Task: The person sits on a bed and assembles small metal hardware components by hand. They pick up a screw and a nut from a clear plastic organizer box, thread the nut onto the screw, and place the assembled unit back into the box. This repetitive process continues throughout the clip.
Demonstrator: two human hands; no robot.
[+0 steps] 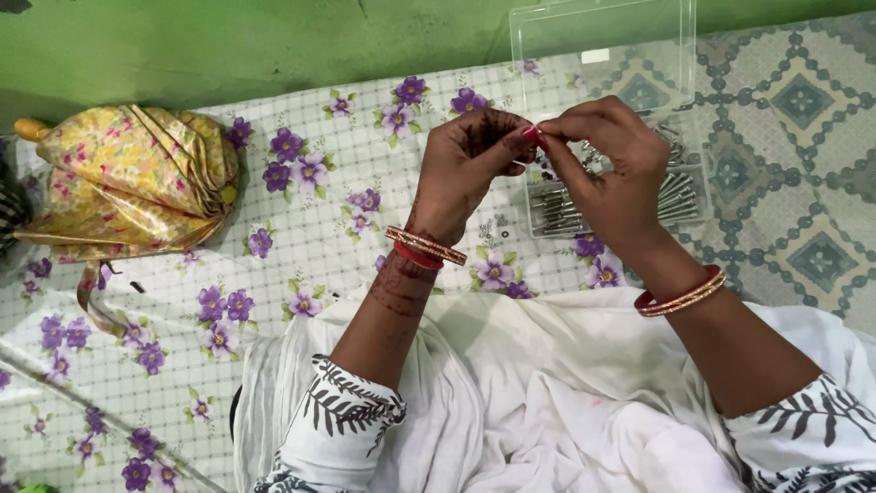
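White cloth (547, 393) lies across the lap at 6 o'clock, nearest the lens, with both forearms rising out of patterned sleeves. Left hand (461, 169) and right hand (616, 169) meet at 12 o'clock: each grip is closed in a fingertip pinch on a small metal part (534, 139), too small to identify. The part sits between the two thumbs, above the near edge of the clear box (602, 55).

Risk: the pinch is fine and held in the air over a patterned surface. A slip would likely drop the part onto the floral sheet (301, 237), where the print would hide it, or into the box among the metal rods (630, 201).

Surroundings: loose small pieces (493, 228) lie on the sheet just beside the left wrist. A yellow bundle (128, 178) sits at 9 o'clock, well apart. The box's raised lid stands behind the hands, and the right hand partly covers the rods.
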